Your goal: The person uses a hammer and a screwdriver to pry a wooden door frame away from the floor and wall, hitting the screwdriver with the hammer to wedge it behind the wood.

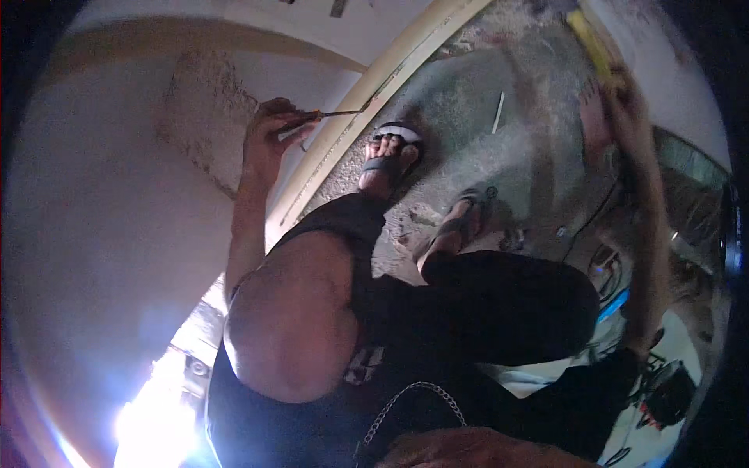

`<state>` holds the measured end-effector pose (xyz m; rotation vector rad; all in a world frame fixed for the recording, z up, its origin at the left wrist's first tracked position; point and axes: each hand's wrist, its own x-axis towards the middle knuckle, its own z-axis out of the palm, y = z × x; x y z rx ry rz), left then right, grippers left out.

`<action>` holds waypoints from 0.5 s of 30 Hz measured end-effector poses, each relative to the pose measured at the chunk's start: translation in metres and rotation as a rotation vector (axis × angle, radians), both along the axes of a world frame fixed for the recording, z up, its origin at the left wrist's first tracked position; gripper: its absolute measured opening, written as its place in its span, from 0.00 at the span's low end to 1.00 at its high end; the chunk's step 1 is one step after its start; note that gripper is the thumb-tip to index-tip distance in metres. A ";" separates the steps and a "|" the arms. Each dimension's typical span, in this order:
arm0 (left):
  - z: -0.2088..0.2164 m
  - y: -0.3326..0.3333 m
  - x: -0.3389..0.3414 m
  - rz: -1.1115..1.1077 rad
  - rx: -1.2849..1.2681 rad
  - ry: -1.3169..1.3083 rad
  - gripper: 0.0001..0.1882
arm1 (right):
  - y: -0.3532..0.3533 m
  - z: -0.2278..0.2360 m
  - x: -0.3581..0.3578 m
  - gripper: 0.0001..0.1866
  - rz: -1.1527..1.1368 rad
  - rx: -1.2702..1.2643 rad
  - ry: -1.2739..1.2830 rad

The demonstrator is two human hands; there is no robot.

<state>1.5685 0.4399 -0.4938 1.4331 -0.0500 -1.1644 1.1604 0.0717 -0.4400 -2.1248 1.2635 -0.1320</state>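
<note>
Left hand [268,131] grasped screwdriver [317,116], probably light, stiff, best held by handle [293,125]; right hand [622,93] gripped yellow bar [591,40].

The person wears dark legwear [507,304] and open sandals [382,164] with broad dark straps. A dark sleeve [585,394] ends near the right elbow. There is also a silver-coloured link chain [425,384], and a pale marking [363,365] on the dark clothing.

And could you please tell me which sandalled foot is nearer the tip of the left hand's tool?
The left foot, just below the tip of the tool in the picture; the right foot sits farther off, lower and to the right.
</note>
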 end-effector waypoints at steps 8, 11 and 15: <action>-0.012 0.025 -0.005 -0.171 0.158 -0.207 0.13 | 0.163 -0.117 -0.007 0.16 -0.187 0.452 -0.532; -0.006 0.040 -0.011 -0.300 0.240 -0.235 0.16 | 0.188 -0.106 0.032 0.17 -0.188 0.566 -0.557; -0.001 0.032 -0.013 -0.304 0.265 -0.315 0.17 | 0.177 -0.075 0.061 0.18 -0.024 0.511 -0.620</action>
